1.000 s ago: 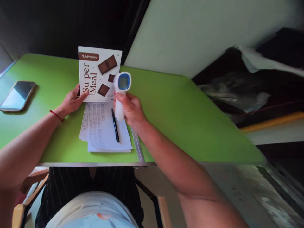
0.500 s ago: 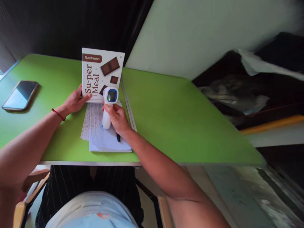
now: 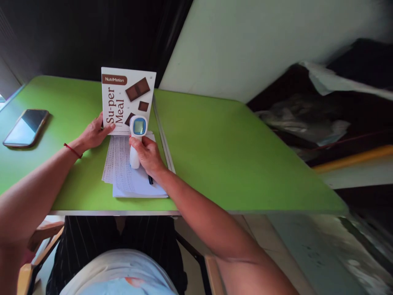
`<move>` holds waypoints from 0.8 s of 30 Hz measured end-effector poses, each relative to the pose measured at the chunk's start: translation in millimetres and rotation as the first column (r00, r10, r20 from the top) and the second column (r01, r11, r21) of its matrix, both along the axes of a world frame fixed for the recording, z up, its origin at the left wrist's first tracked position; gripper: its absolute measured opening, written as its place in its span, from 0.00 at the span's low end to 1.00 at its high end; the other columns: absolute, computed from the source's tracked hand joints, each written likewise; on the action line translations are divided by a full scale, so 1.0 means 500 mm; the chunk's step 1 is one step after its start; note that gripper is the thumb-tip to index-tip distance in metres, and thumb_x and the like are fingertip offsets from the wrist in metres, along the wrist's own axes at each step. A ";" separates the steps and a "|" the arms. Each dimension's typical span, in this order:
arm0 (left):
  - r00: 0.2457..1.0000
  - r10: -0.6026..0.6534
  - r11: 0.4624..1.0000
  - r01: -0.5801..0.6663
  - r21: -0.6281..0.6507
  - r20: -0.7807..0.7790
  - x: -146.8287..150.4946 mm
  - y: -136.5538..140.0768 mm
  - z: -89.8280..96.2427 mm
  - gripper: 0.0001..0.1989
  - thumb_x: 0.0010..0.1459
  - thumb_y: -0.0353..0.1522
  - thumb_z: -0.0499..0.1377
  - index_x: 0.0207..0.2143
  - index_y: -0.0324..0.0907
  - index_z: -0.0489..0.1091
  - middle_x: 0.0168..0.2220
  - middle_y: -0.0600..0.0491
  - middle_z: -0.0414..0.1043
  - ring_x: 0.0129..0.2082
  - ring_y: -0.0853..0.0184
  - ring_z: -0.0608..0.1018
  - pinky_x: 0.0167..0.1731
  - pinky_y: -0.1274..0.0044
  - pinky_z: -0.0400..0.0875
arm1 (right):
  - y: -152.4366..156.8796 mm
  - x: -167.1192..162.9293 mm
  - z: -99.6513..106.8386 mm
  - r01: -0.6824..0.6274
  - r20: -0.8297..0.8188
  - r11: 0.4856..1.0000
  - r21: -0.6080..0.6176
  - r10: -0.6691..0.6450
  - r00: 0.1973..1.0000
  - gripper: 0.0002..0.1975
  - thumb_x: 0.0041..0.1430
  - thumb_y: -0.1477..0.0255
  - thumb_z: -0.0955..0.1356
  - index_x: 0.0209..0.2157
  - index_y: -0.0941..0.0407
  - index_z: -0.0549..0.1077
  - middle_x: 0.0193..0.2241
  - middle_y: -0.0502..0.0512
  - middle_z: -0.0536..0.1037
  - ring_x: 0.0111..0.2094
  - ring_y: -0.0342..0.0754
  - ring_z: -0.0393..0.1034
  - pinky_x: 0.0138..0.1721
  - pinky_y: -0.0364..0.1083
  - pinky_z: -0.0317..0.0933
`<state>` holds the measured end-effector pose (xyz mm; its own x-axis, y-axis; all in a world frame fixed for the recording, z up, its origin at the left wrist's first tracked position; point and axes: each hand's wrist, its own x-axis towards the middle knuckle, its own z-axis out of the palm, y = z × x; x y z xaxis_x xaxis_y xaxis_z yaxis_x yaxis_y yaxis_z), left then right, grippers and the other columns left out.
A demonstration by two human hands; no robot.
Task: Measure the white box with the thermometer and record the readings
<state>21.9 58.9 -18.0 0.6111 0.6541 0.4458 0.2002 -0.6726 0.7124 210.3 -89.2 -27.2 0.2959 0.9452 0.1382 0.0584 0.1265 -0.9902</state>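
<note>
My left hand [image 3: 97, 132] grips the lower left corner of a white box [image 3: 127, 80] printed with "NutriMotion Su-per Meal" and brown chocolate pieces. The box is held upright, its printed face toward me. In my right hand [image 3: 150, 155] is a white infrared thermometer [image 3: 134, 157], fingers wrapped round its handle. Its blue-framed screen [image 3: 139, 126] is lit and faces me, in front of the box's lower right part. Under my right hand lies a stack of papers [image 3: 138, 190], some densely written on. A black pen [image 3: 150, 180] rests on them, partly hidden.
A smartphone [image 3: 26, 128] lies at the left of the green table [image 3: 233, 155]. A pale seam runs across the table beside the papers. Behind stand a black panel [image 3: 92, 37] and a pale wall [image 3: 227, 49]. Dark shelving with plastic-wrapped items [image 3: 307, 119] is at the right.
The thermometer's screen has gone from dark to lit. Box, hands and papers appear slightly further left and lower in view, with the camera shifting a little. Both grips are unchanged.
</note>
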 end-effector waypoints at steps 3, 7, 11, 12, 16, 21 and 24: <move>1.000 -0.007 1.000 0.007 -0.002 0.007 -0.001 0.001 0.000 0.41 0.64 0.68 0.57 0.55 0.43 0.76 0.59 0.39 0.82 0.56 0.46 0.83 0.60 0.56 0.81 | -0.001 -0.001 0.004 -0.001 -0.014 1.000 0.021 0.001 1.000 0.25 0.55 0.43 0.74 0.29 0.50 0.72 0.25 0.47 0.69 0.31 0.48 0.61 0.34 0.50 0.59; 1.000 -0.005 1.000 0.004 0.008 0.024 -0.001 0.002 0.000 0.39 0.64 0.68 0.57 0.53 0.43 0.76 0.57 0.40 0.82 0.57 0.46 0.83 0.59 0.57 0.81 | -0.005 -0.001 0.012 -0.012 0.017 1.000 0.011 0.012 1.000 0.25 0.55 0.42 0.74 0.29 0.50 0.72 0.26 0.48 0.70 0.32 0.49 0.63 0.34 0.50 0.60; 1.000 -0.009 1.000 0.009 -0.003 0.025 -0.001 0.002 0.000 0.39 0.63 0.68 0.58 0.53 0.44 0.76 0.55 0.41 0.83 0.56 0.45 0.83 0.59 0.56 0.81 | -0.008 -0.002 0.016 -0.014 0.034 1.000 0.004 0.014 0.999 0.25 0.54 0.42 0.74 0.29 0.49 0.72 0.26 0.48 0.70 0.33 0.49 0.63 0.34 0.50 0.61; 1.000 -0.009 1.000 0.009 -0.002 0.022 -0.001 0.002 0.000 0.39 0.64 0.68 0.58 0.53 0.45 0.76 0.56 0.41 0.83 0.56 0.45 0.83 0.59 0.55 0.81 | -0.008 -0.004 0.016 -0.014 0.027 1.000 0.006 0.014 1.000 0.25 0.54 0.42 0.74 0.29 0.49 0.72 0.26 0.48 0.70 0.33 0.49 0.63 0.35 0.50 0.61; 1.000 0.002 1.000 -0.003 0.023 0.011 -0.002 0.004 -0.001 0.39 0.64 0.69 0.57 0.53 0.45 0.76 0.57 0.40 0.82 0.56 0.46 0.83 0.60 0.55 0.81 | -0.010 -0.008 0.017 -0.014 0.006 1.000 0.007 0.014 1.000 0.27 0.53 0.40 0.74 0.29 0.49 0.71 0.26 0.48 0.69 0.32 0.49 0.62 0.34 0.51 0.60; 1.000 -0.002 0.999 0.002 0.037 -0.004 -0.003 0.006 -0.003 0.39 0.65 0.68 0.56 0.54 0.44 0.75 0.58 0.38 0.81 0.58 0.45 0.82 0.62 0.54 0.80 | -0.009 -0.008 0.014 -0.005 -0.024 1.000 0.021 0.006 1.000 0.26 0.54 0.41 0.75 0.29 0.50 0.73 0.26 0.48 0.70 0.31 0.48 0.62 0.34 0.50 0.60; 1.000 -0.002 0.999 0.001 0.047 0.001 -0.003 0.008 -0.004 0.39 0.65 0.68 0.56 0.54 0.45 0.75 0.59 0.39 0.81 0.59 0.45 0.82 0.62 0.54 0.79 | -0.009 -0.006 0.014 -0.002 -0.017 1.000 0.013 0.002 1.000 0.25 0.55 0.42 0.75 0.29 0.50 0.73 0.25 0.48 0.69 0.32 0.48 0.62 0.33 0.50 0.60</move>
<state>20.6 62.7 -20.0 0.6117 0.6316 0.4763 0.1987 -0.7054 0.6803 207.4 -93.7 -20.3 0.2965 0.9440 0.1449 0.0409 0.1391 -0.9894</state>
